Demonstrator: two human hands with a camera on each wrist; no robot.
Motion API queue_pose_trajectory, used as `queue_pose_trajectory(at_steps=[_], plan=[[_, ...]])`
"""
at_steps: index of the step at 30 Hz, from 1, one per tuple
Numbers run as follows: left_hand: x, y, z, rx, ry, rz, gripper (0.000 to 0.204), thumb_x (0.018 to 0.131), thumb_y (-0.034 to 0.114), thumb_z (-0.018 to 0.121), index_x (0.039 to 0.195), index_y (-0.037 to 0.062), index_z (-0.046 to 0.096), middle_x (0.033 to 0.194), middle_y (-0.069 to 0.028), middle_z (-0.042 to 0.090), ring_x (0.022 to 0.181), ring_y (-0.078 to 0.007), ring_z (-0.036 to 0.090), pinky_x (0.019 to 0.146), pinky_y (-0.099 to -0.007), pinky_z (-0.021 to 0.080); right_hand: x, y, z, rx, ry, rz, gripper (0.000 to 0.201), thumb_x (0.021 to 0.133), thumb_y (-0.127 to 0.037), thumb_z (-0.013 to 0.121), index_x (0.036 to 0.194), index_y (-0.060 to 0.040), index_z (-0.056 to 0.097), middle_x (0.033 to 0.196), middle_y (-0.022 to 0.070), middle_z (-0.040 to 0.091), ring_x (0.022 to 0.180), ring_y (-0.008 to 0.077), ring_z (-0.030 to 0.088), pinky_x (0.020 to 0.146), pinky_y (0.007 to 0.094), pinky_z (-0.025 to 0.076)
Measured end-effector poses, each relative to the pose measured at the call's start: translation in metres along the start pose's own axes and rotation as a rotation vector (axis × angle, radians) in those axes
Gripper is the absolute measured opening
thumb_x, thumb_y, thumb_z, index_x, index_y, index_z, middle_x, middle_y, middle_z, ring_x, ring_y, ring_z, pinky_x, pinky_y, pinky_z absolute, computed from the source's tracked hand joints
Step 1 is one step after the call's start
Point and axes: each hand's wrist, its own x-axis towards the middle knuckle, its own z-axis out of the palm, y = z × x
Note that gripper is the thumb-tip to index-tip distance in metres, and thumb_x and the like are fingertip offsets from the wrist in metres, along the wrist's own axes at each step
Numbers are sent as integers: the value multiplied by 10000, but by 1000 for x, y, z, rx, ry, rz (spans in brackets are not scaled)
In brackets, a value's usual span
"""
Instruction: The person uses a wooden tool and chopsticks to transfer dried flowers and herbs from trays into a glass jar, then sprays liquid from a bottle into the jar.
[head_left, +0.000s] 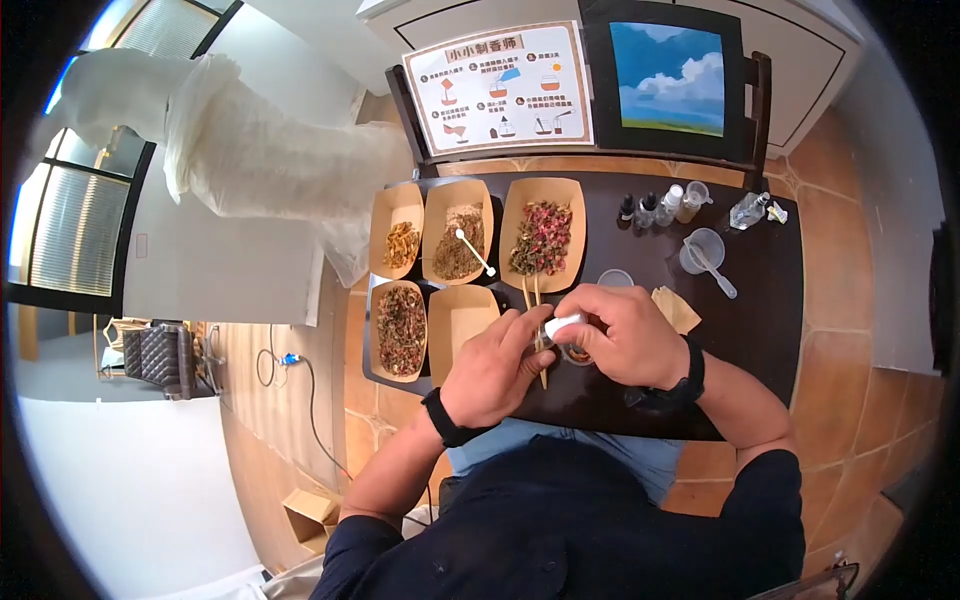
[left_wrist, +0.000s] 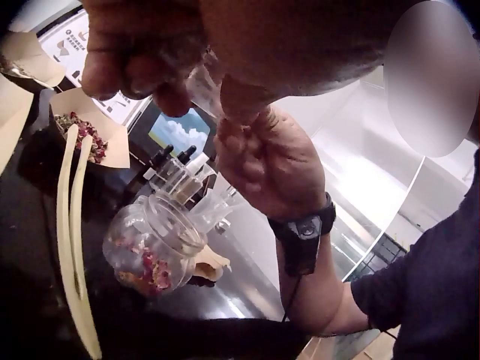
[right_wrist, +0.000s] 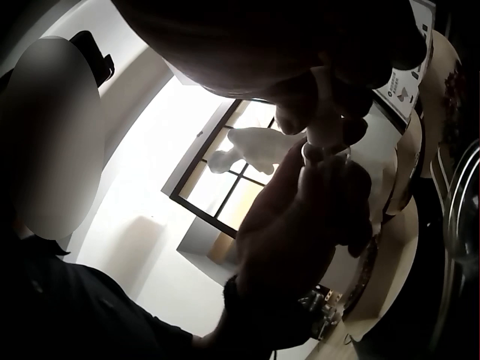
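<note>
The left hand [head_left: 495, 368] grips a small clear bottle [left_wrist: 204, 86], mostly hidden by its fingers. At the bottle's top, the right hand [head_left: 632, 338] pinches a white cap [head_left: 566, 327]; in the right wrist view this white piece [right_wrist: 324, 120] sits against the bottle's neck. Whether the cap is fully on cannot be told. Beneath the hands stands an open round glass jar [left_wrist: 124, 244] with dried petals [left_wrist: 156, 276] inside. A pair of wooden chopsticks [left_wrist: 69, 225] lies beside the jar, partly under the left hand in the head view.
Paper trays of dried material [head_left: 546, 235] stand at the left, one holding a white spoon [head_left: 475, 252]. Small bottles [head_left: 645, 210] and a clear cup with a spoon [head_left: 703, 250] are at the back right. Folded brown paper [head_left: 677, 309] lies beside the right hand.
</note>
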Motion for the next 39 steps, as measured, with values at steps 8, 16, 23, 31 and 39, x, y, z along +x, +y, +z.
queue_pose_trajectory(at_steps=[8, 16, 23, 31, 39], plan=[[1, -5, 10, 40, 73, 84, 567, 1036, 162, 682, 1537, 10, 462, 1044, -192, 603, 930, -435, 641, 790, -505, 530, -1, -2, 3, 8, 60, -91, 165, 941, -114, 772, 1053, -12, 706, 988, 205, 735, 887, 402, 728, 758, 433, 556], [2, -3, 8, -20, 19, 119, 626, 1023, 156, 697, 1562, -22, 434, 1145, -222, 657, 1039, -446, 666, 839, -495, 550, -1, 19, 7, 54, -38, -226, 169, 892, -36, 777, 1043, -7, 705, 1036, 188, 732, 854, 412, 721, 769, 432, 569], [-1, -5, 8, -59, -26, 45, 628, 1014, 103, 704, 1570, -25, 441, 1237, -274, 670, 1120, -484, 670, 957, -494, 555, -1, -18, -4, 200, -119, 130, 174, 875, 11, 751, 1037, 7, 688, 1024, 170, 686, 954, 395, 697, 822, 413, 559], [3, -8, 10, -51, 46, 78, 616, 1037, 161, 698, 1572, 5, 434, 1063, -213, 647, 976, -435, 674, 824, -496, 551, 3, 3, 8, 69, 48, -216, 245, 938, -110, 777, 1140, -23, 668, 997, 189, 737, 871, 408, 728, 775, 445, 573], [-1, -5, 10, -34, 11, 14, 543, 1036, 175, 713, 1504, 6, 497, 1076, -215, 687, 962, -414, 701, 827, -478, 558, -1, 14, 3, 62, -39, -49, 217, 888, -41, 750, 1085, -10, 665, 1012, 190, 726, 993, 416, 719, 852, 468, 564]])
